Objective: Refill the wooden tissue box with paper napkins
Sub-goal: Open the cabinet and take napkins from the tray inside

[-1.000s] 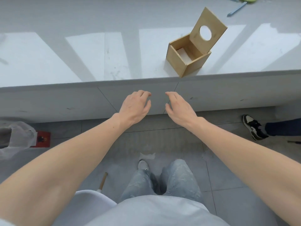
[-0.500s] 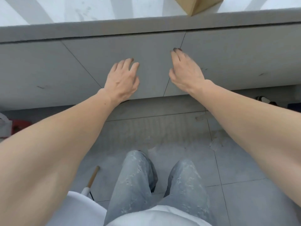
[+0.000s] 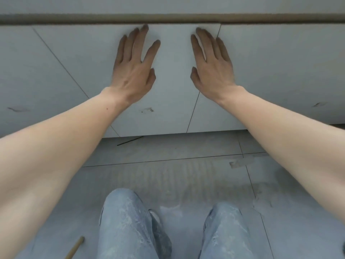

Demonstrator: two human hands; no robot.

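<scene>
My left hand (image 3: 134, 66) and my right hand (image 3: 211, 65) are stretched forward side by side, fingers spread and holding nothing. Both lie against or just in front of a pale grey cabinet door (image 3: 171, 81) under the counter's edge (image 3: 171, 18). Their fingertips reach almost to that edge. The wooden tissue box and the napkins are out of view.
More grey cabinet fronts (image 3: 280, 71) run left and right, with thin seams between them. Below is a grey tiled floor (image 3: 177, 165). My knees in light jeans (image 3: 128, 225) are bent at the bottom. A wooden stick end (image 3: 75, 247) lies at lower left.
The view has dropped from the countertop to the cabinet fronts, so the wooden box has left the frame. Both hands have moved forward and spread their fingers at the door.
</scene>
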